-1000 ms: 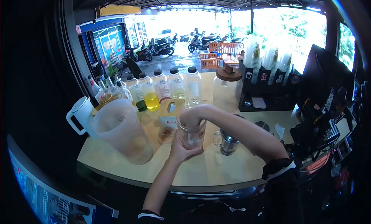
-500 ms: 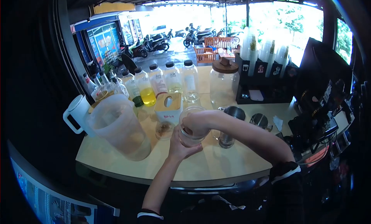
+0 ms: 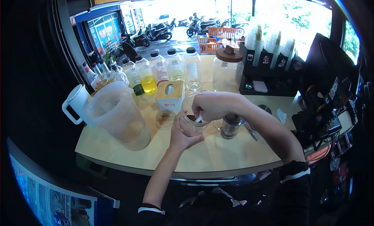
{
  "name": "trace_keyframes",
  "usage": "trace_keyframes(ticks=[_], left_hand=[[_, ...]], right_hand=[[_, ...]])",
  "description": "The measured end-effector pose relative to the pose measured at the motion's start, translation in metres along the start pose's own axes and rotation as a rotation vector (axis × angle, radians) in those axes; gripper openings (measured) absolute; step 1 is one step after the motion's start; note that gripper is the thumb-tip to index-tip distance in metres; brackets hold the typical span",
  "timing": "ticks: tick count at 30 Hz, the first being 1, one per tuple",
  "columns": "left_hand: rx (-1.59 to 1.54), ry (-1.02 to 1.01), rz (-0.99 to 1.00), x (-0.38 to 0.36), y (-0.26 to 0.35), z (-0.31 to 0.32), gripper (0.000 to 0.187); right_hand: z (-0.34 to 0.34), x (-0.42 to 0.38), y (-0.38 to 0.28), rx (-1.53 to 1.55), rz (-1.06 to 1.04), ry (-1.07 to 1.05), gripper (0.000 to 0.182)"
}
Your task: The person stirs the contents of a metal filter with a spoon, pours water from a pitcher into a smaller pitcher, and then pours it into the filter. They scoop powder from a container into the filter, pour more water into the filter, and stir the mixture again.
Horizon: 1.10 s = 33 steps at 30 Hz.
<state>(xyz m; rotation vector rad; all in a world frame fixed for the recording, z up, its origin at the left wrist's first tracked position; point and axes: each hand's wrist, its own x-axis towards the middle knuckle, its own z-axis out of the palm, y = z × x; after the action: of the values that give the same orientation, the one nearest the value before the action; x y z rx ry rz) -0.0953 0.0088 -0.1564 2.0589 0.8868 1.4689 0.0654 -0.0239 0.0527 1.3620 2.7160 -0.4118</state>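
Note:
A clear jar (image 3: 193, 129) with dark brown powder (image 3: 191, 118) inside is tilted over the counter. My left hand (image 3: 184, 135) wraps round its lower side. My right hand (image 3: 212, 105) is at the jar's mouth, its fingers pinched on a small white scoop (image 3: 199, 118) whose lower end is hidden. Left of the jar lies a round clear lid (image 3: 165, 119) with brown residue. Just right of the jar stands a glass press pot (image 3: 230, 129), partly covered by my right forearm.
A large frosted pitcher (image 3: 117, 118) and a white jug (image 3: 76, 103) stand at left. Behind the jar are a tissue box (image 3: 170, 99), several bottles (image 3: 148, 83) and a big wooden-lidded jar (image 3: 227, 76). Stacked cups (image 3: 257, 50) rise at back right.
My right hand has drawn up and slightly right at the jar's mouth, and the white scoop now shows in its fingers. The camera view has shifted slightly. My left hand keeps its hold.

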Motion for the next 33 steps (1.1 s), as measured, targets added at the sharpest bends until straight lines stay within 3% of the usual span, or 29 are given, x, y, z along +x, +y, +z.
trace_keyframes(ticks=[24,33], left_hand=[[0.035,0.015,0.051,-0.002,0.007,-0.002,0.101],[0.045,0.031,0.046,-0.004,0.001,0.001,0.103]], right_hand=[[-0.012,-0.027,-0.006,0.113,0.035,0.101,0.027],[-0.011,-0.043,0.008,0.162,-0.021,0.247,0.024]])
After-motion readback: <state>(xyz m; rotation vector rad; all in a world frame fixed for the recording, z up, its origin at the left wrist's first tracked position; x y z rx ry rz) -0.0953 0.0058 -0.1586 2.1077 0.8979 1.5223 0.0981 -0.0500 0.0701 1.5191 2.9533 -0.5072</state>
